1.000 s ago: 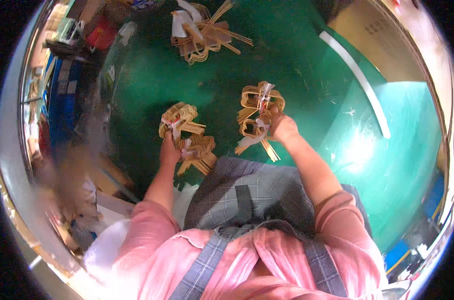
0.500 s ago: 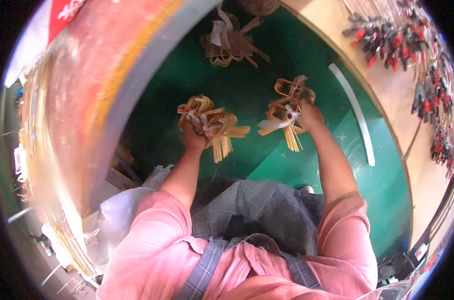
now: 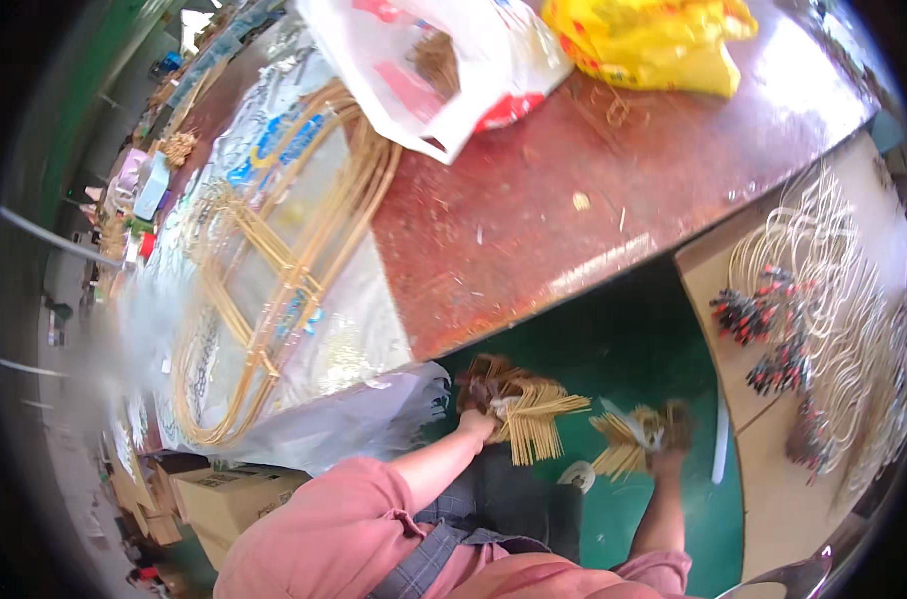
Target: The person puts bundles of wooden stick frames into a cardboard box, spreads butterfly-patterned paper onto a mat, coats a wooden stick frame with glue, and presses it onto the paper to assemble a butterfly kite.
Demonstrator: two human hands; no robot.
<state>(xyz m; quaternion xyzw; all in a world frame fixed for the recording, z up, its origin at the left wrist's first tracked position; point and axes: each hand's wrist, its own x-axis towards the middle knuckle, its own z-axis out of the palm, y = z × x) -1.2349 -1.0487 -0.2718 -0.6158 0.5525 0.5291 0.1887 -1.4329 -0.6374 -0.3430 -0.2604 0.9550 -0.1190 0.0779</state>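
My left hand [image 3: 476, 426] is closed around a looped bundle of thin straw-coloured strips [image 3: 535, 419], its cut ends fanning out to the right. A second bundle of the same kind [image 3: 621, 445], with some white material at its middle, is in my right hand [image 3: 665, 461]. Both bundles hang low over the green floor, apart from each other, below the near edge of the red table [image 3: 503, 290]. Blur hides the exact finger positions and the looped parts.
Long coils of cane [image 3: 266, 344] lie on plastic sheeting at the table's left. A white plastic bag [image 3: 508, 55] and a yellow bag [image 3: 645, 50] sit farther back. On the right, a board holds pale cords with black-and-red ends [image 3: 778, 364]. A cardboard box [image 3: 236, 509] stands lower left.
My view has swung up and left, bringing the tabletop and bags into sight. Both hands still hold their bundles, which now appear lower and farther right in the picture.
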